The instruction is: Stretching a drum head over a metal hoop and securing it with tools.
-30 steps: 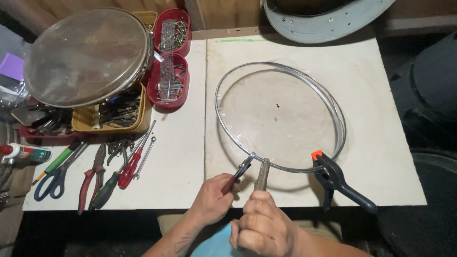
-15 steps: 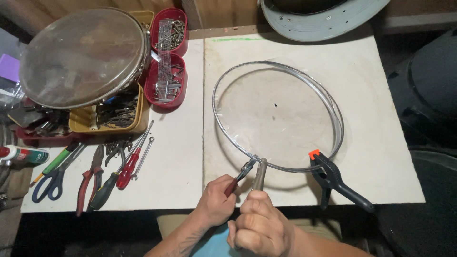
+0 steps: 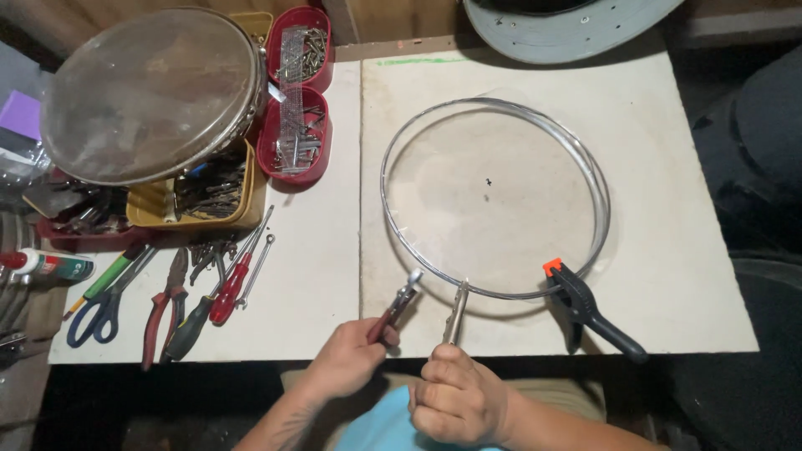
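A thin metal hoop lies over a clear round film on the white board. My left hand grips red-handled pliers whose jaws sit at the hoop's near-left rim. Just to the right, my right hand holds a second pair of metal pliers, its tip touching the hoop's near edge. A black spring clamp with an orange tip pinches the hoop at the near right.
A round drum with a translucent head rests on a yellow tray at the far left. Two red trays of screws stand beside it. Scissors, pliers and screwdrivers lie at the near left. A grey disc sits at the back.
Both hands and their pliers stay at the hoop's near rim; the left pliers have shifted slightly left along it. The view has moved a little.
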